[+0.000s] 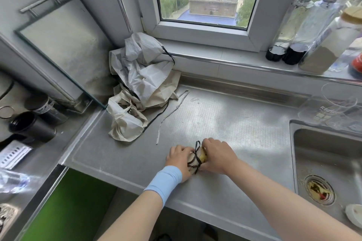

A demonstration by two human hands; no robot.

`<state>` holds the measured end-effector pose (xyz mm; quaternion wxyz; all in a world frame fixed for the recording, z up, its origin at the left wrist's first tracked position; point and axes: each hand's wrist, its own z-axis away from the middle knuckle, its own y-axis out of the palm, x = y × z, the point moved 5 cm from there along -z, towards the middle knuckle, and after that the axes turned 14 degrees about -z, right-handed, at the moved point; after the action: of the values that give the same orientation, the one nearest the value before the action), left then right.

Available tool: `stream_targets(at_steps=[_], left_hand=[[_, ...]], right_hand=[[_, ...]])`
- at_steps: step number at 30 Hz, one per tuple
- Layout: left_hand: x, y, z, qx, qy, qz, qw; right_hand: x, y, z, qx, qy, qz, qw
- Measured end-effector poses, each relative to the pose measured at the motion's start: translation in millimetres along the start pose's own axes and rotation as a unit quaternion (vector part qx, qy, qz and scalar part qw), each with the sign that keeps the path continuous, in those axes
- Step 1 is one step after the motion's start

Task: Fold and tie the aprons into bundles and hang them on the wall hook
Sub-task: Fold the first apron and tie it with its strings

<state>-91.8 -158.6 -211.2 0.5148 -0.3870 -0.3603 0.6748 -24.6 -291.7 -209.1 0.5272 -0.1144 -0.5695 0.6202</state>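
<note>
A steel kitchen counter (235, 123) under a window, with a small rolled bundle (203, 157) near its front edge.
The bundle lies sideways between the two hands, with black strings (196, 152) crossed over its middle. The left hand (181, 160) holds its left end and the right hand (217, 156) holds its right end, fingers curled onto the cloth, so both hands are just as near. I think the knot comes next. A pile of loose aprons (141, 76) sits well apart in the back corner. The sink (321, 154) is to the right. No wall hook shows.
</note>
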Motion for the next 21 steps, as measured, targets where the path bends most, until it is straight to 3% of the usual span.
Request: stream_targets(at_steps=[4,9,12,17,19,21], left_hand=[[10,-4,-7,0.023,0.015,0.025,0.999],[26,-30,-3,-0.006,0.037,0.04,0.998],[39,-61,4,0.004,0.029,0.132,0.991],[64,-129,5,-0.034,0.017,0.22,0.975],[75,-161,0,-0.059,0.023,0.235,0.97],[89,-196,-7,-0.077,0.041,0.25,0.964]], right_hand=[[11,1,-5,0.038,-0.025,-0.051,0.998],[23,-15,-10,0.005,-0.021,-0.168,0.986],[40,-39,-13,-0.009,-0.016,-0.243,0.97],[84,-92,-30,-0.012,-0.057,-0.226,0.972],[104,-117,-40,-0.006,-0.052,-0.31,0.949],[128,-141,-55,0.021,-0.039,-0.458,0.888]])
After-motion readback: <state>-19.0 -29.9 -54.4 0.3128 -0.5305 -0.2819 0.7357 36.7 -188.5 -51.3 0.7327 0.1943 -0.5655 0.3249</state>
